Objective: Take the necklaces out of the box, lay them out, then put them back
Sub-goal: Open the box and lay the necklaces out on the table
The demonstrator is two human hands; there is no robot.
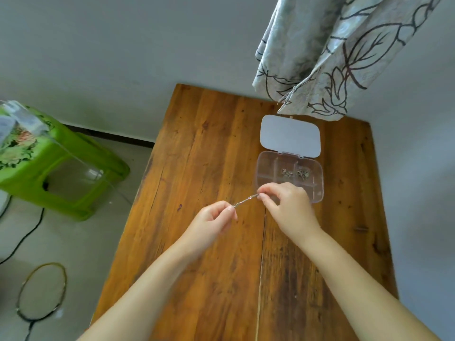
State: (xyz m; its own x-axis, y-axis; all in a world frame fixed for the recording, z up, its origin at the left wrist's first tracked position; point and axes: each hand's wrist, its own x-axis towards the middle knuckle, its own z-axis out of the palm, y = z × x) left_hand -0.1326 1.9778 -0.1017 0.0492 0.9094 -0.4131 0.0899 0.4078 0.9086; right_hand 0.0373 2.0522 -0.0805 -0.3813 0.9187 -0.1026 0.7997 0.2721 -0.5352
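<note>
A clear plastic box (pixel 266 166) with several compartments lies open on the wooden table (pixel 209 148), its lid (pixel 290 135) flat behind it. Two small silver necklaces (pixel 296 173) sit bunched in its middle compartments. A thin silver necklace (pixel 245 200) is stretched taut above the table, just in front of the box. My left hand (pixel 211 225) pinches its near end and my right hand (pixel 288 205) pinches its far end at the box's front edge. My right hand hides part of the box's front row.
A patterned curtain (pixel 332 57) hangs over the table's far right corner, just behind the lid. On the floor to the left stand a green plastic stool (pixel 61 168), a black cable (pixel 27 237) and a badminton racket (pixel 41 291).
</note>
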